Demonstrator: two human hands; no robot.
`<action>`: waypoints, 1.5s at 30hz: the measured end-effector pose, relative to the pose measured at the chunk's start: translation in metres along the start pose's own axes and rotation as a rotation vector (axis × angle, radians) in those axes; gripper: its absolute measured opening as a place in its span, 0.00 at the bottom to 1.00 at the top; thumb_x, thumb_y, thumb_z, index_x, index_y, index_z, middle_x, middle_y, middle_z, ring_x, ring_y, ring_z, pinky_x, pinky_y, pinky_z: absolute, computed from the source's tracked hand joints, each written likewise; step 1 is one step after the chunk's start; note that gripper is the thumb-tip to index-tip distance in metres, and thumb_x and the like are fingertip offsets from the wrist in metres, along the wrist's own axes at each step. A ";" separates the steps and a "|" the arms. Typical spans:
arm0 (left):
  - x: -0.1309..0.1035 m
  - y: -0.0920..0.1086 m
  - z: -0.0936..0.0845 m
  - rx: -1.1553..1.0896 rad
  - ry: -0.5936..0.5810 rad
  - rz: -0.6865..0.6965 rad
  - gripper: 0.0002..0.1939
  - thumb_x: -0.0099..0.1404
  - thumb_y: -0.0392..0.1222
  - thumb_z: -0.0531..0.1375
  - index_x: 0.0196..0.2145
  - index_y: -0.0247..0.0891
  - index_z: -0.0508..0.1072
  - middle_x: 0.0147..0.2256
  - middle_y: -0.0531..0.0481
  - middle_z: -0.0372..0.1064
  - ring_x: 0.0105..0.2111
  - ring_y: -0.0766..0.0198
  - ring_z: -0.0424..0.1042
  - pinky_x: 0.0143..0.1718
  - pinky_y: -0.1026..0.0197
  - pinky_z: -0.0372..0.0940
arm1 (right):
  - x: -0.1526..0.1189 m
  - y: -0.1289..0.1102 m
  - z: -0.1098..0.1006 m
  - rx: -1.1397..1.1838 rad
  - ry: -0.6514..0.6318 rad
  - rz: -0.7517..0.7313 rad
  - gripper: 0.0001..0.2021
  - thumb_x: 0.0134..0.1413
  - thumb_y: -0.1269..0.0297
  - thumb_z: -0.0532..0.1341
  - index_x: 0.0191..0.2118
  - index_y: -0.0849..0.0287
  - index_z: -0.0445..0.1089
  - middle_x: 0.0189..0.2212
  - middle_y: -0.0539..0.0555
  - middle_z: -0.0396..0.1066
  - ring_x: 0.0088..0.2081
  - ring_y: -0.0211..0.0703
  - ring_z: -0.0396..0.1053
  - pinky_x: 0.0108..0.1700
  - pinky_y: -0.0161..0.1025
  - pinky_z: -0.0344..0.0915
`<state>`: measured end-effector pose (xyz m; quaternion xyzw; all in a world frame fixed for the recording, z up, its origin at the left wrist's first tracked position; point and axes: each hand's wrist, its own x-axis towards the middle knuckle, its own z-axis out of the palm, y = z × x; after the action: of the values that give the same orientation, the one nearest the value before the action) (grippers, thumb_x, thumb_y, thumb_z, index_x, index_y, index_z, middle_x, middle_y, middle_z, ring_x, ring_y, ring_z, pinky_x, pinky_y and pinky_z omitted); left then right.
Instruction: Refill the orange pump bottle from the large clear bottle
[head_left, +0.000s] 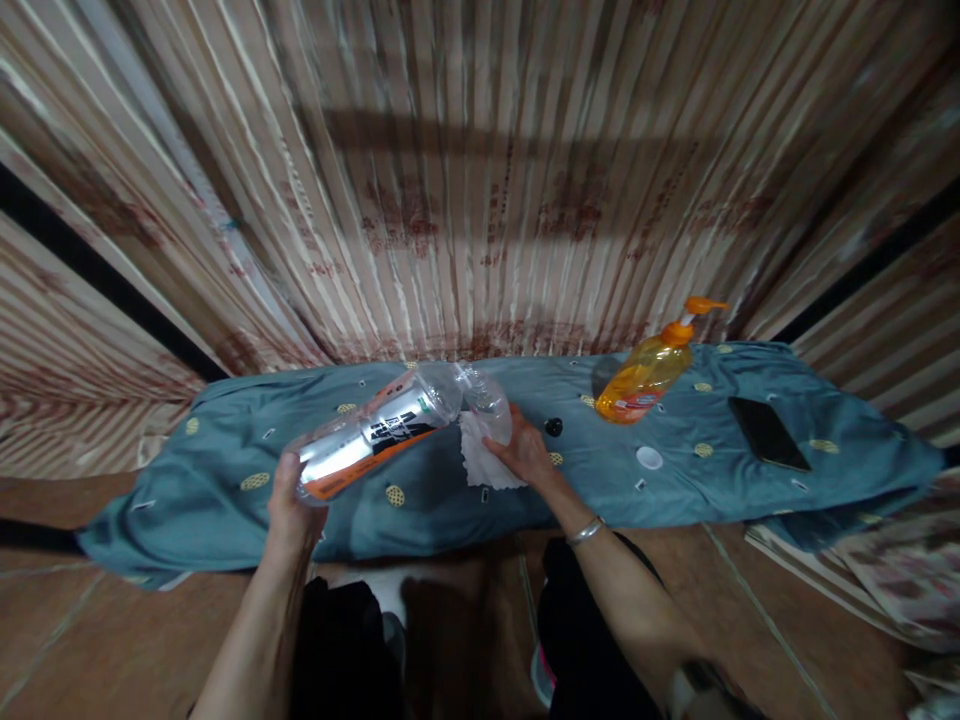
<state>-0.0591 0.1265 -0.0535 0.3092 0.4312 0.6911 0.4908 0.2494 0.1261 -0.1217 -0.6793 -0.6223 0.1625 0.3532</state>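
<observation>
My left hand (292, 505) is wrapped round the base of a clear plastic bottle (382, 435) with a silver and orange label. The bottle tilts, its far end pointing up and to the right. My right hand (525, 450) grips a clear, rounded plastic piece (491, 400), whose narrow end meets or nearly meets the bottle's end; I cannot tell whether they touch. A white sheet with a wavy edge (484, 460), paper or cloth, lies just below that piece, by my right fingers. Whether those fingers hold it too is unclear.
A teal patterned cloth (435, 525) covers the low bench before me. Right of my hands are a small black cap-like thing (553, 427), a white disc (649, 458), an amber pump bottle (645, 380) and a dark phone (769, 432). Striped curtains (480, 200) hang behind.
</observation>
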 end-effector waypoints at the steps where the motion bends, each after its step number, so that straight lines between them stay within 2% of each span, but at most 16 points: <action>1: 0.000 0.000 0.001 0.001 -0.001 0.009 0.36 0.35 0.69 0.76 0.34 0.38 0.81 0.36 0.45 0.83 0.41 0.46 0.82 0.49 0.49 0.77 | 0.000 -0.001 0.001 0.006 -0.002 0.001 0.30 0.55 0.64 0.71 0.62 0.61 0.65 0.50 0.63 0.82 0.53 0.58 0.81 0.55 0.47 0.75; 5: -0.001 -0.001 0.005 0.010 -0.017 0.021 0.37 0.37 0.71 0.75 0.35 0.39 0.83 0.38 0.43 0.83 0.45 0.42 0.82 0.51 0.47 0.77 | 0.000 -0.003 0.003 0.026 -0.017 0.001 0.30 0.55 0.64 0.71 0.62 0.61 0.66 0.51 0.62 0.82 0.52 0.57 0.82 0.55 0.46 0.76; 12: -0.003 0.005 0.005 0.012 -0.048 0.003 0.36 0.36 0.68 0.78 0.37 0.41 0.83 0.40 0.45 0.83 0.46 0.43 0.81 0.51 0.45 0.77 | 0.000 -0.003 0.003 0.027 -0.010 0.031 0.30 0.56 0.64 0.71 0.63 0.62 0.66 0.51 0.63 0.82 0.53 0.58 0.81 0.55 0.47 0.76; 16: -0.004 0.006 0.000 0.021 -0.061 -0.073 0.35 0.37 0.61 0.79 0.41 0.41 0.83 0.43 0.45 0.83 0.44 0.47 0.81 0.46 0.49 0.78 | 0.001 0.001 0.003 0.043 -0.007 0.021 0.31 0.55 0.65 0.71 0.63 0.61 0.66 0.51 0.62 0.82 0.53 0.58 0.81 0.56 0.51 0.76; 20: -0.005 0.008 -0.001 0.029 -0.073 -0.124 0.34 0.37 0.51 0.78 0.44 0.41 0.81 0.45 0.47 0.82 0.43 0.52 0.80 0.45 0.54 0.77 | 0.001 0.006 0.004 0.057 0.015 -0.003 0.31 0.54 0.66 0.71 0.63 0.59 0.67 0.51 0.62 0.82 0.52 0.58 0.81 0.56 0.52 0.76; 25: -0.007 0.010 0.000 0.045 -0.061 -0.129 0.37 0.36 0.44 0.77 0.48 0.44 0.79 0.42 0.51 0.82 0.40 0.56 0.79 0.41 0.58 0.76 | 0.001 0.011 0.007 0.069 0.047 -0.027 0.30 0.53 0.67 0.71 0.62 0.59 0.68 0.50 0.61 0.81 0.52 0.57 0.81 0.56 0.50 0.76; 30: -0.006 0.010 0.003 0.046 -0.068 -0.094 0.33 0.36 0.45 0.77 0.44 0.43 0.78 0.41 0.51 0.81 0.42 0.55 0.79 0.43 0.59 0.75 | 0.003 0.015 0.013 0.101 0.094 -0.079 0.30 0.51 0.65 0.72 0.60 0.57 0.69 0.53 0.62 0.80 0.55 0.58 0.78 0.59 0.53 0.75; 34: -0.007 0.009 0.006 0.052 -0.098 -0.065 0.31 0.39 0.48 0.76 0.43 0.42 0.78 0.40 0.48 0.81 0.45 0.48 0.80 0.45 0.52 0.76 | 0.006 0.017 0.016 0.129 0.134 -0.091 0.31 0.48 0.63 0.72 0.59 0.60 0.70 0.56 0.66 0.77 0.59 0.61 0.76 0.63 0.56 0.72; 37: -0.007 0.010 0.008 0.056 -0.118 -0.053 0.33 0.39 0.49 0.76 0.44 0.41 0.78 0.40 0.46 0.81 0.45 0.46 0.80 0.46 0.49 0.76 | 0.006 0.016 0.015 0.148 0.102 -0.057 0.32 0.49 0.61 0.72 0.61 0.63 0.70 0.56 0.67 0.78 0.58 0.62 0.77 0.62 0.56 0.72; 41: -0.006 0.012 0.008 0.053 -0.109 -0.041 0.34 0.39 0.48 0.76 0.47 0.43 0.78 0.42 0.47 0.81 0.45 0.48 0.79 0.45 0.53 0.76 | 0.005 0.013 0.012 0.149 0.056 -0.030 0.33 0.50 0.60 0.73 0.62 0.63 0.69 0.55 0.67 0.79 0.55 0.61 0.79 0.60 0.53 0.74; 45: -0.006 0.012 0.008 0.056 -0.081 -0.026 0.34 0.41 0.47 0.75 0.48 0.44 0.78 0.43 0.49 0.81 0.41 0.56 0.79 0.42 0.58 0.74 | 0.002 0.008 0.010 0.147 0.038 -0.034 0.32 0.52 0.63 0.72 0.63 0.61 0.68 0.56 0.64 0.79 0.56 0.58 0.79 0.60 0.51 0.74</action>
<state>-0.0555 0.1214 -0.0391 0.3449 0.4338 0.6594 0.5080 0.2491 0.1312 -0.1331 -0.6439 -0.6132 0.1889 0.4168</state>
